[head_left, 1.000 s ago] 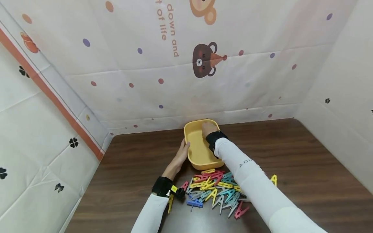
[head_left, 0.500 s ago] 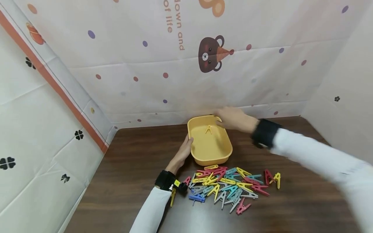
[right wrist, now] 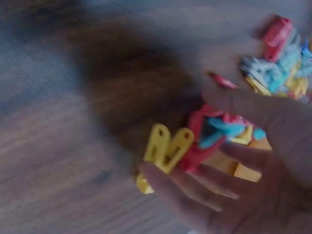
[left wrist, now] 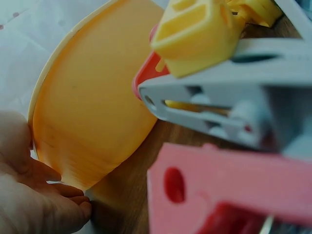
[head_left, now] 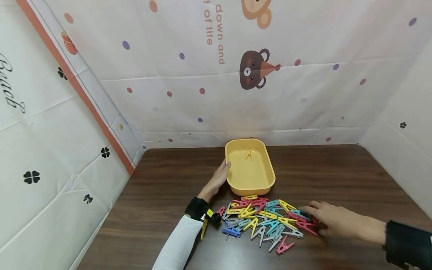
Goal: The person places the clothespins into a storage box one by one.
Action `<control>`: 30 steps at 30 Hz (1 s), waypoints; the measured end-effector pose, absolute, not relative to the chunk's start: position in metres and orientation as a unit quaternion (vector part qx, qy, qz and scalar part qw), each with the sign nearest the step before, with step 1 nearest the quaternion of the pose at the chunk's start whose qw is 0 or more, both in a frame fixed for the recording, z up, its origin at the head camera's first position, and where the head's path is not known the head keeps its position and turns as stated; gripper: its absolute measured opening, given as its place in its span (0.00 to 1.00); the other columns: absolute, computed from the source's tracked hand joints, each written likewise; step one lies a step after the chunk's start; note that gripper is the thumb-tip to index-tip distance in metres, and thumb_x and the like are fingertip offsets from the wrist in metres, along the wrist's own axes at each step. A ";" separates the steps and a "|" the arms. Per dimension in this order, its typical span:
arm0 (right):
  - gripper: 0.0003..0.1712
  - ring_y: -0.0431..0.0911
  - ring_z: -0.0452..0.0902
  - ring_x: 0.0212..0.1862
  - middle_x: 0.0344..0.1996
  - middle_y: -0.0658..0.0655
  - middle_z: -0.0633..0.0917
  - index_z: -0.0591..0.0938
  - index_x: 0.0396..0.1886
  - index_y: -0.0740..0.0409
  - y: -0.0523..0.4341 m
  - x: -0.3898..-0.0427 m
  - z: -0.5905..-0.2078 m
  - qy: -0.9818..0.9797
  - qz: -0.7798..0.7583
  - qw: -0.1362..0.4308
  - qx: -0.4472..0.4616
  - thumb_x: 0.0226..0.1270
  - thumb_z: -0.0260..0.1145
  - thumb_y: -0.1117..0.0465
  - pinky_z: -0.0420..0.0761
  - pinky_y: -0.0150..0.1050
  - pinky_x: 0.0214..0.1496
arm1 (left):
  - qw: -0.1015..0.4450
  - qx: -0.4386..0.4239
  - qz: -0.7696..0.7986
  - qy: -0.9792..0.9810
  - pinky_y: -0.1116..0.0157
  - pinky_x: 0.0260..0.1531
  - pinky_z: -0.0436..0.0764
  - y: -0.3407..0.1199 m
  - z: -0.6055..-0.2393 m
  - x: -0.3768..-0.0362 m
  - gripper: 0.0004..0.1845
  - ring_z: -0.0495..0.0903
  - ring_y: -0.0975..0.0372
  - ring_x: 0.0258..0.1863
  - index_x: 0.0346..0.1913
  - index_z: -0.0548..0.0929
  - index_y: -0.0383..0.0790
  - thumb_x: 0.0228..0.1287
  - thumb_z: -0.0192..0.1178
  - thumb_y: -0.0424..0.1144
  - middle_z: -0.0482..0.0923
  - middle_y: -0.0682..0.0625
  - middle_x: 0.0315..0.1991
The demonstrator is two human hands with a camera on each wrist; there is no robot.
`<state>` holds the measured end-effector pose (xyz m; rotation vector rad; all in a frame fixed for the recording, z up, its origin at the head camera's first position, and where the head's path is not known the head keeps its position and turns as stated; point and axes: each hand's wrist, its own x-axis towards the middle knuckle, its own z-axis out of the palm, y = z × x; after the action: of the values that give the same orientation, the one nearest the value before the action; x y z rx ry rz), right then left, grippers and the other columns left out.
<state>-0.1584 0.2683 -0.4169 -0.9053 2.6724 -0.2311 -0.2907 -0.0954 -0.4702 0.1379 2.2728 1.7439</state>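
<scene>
My left hand (head_left: pixel 217 179) holds the left side of a yellow plastic basin (head_left: pixel 251 180), its thumb at the rim. In the left wrist view the fingers (left wrist: pixel 68 207) lie along the basin's outer wall (left wrist: pixel 92 92). A single yellow clothespin (head_left: pixel 249 155) lies inside the basin, toward its far end. At the right end of a pile of clothespins (head_left: pixel 270 221), my right hand (head_left: pixel 341 219) reaches in with fingers spread. The right wrist view has a yellow clothespin (right wrist: pixel 165 151) by its fingertips and red clothespins (right wrist: pixel 197 131) between thumb and fingers, nothing gripped.
The pile mixes red, yellow, teal, grey and blue clothespins on the brown wood-grain table (head_left: pixel 162 225), just in front of the basin. One yellow clothespin (head_left: pixel 204 228) lies apart beside the left wrist. A printed white curtain (head_left: pixel 189 105) rises behind the table.
My right hand has come out of the basin, leaving a yellow clothespin there, swung right, and dropped to the right end of the pile. The left hand has stayed at the basin.
</scene>
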 end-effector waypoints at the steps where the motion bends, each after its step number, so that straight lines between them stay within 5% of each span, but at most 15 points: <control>1: 0.35 0.49 0.81 0.45 0.49 0.53 0.81 0.80 0.62 0.55 0.269 -0.157 -0.421 0.932 -0.079 0.139 -0.326 0.53 0.81 0.62 0.83 0.48 0.38 | 0.137 0.045 0.601 0.786 0.44 0.79 0.49 -0.096 -0.471 -0.291 0.33 0.46 0.48 0.83 0.84 0.44 0.55 0.84 0.35 0.56 0.45 0.47 0.84; 8: 0.28 0.34 0.79 0.35 0.40 0.51 0.80 0.83 0.55 0.59 0.274 -0.160 -0.430 0.926 -0.120 0.095 -0.344 0.53 0.77 0.74 0.81 0.35 0.31 | 0.135 0.060 0.595 0.790 0.41 0.77 0.54 -0.099 -0.472 -0.288 0.33 0.49 0.47 0.82 0.84 0.45 0.54 0.84 0.36 0.57 0.47 0.45 0.84; 17: 0.18 0.36 0.81 0.33 0.37 0.49 0.81 0.86 0.44 0.56 0.275 -0.164 -0.430 0.929 -0.113 0.021 -0.352 0.53 0.77 0.73 0.81 0.34 0.30 | 0.129 0.065 0.590 0.794 0.40 0.77 0.54 -0.099 -0.471 -0.288 0.34 0.49 0.47 0.82 0.84 0.45 0.55 0.83 0.36 0.58 0.47 0.46 0.84; 30: 0.13 0.32 0.81 0.33 0.31 0.45 0.83 0.87 0.37 0.54 0.274 -0.172 -0.418 0.905 -0.155 0.023 -0.395 0.57 0.74 0.75 0.81 0.30 0.28 | 0.128 0.066 0.595 0.791 0.41 0.78 0.54 -0.099 -0.470 -0.288 0.34 0.49 0.47 0.82 0.84 0.44 0.54 0.83 0.37 0.59 0.46 0.46 0.84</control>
<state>-0.1723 0.2736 -0.4179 -1.2233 2.8020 -0.4795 -0.2878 -0.0991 -0.4702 0.1915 2.2993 1.7315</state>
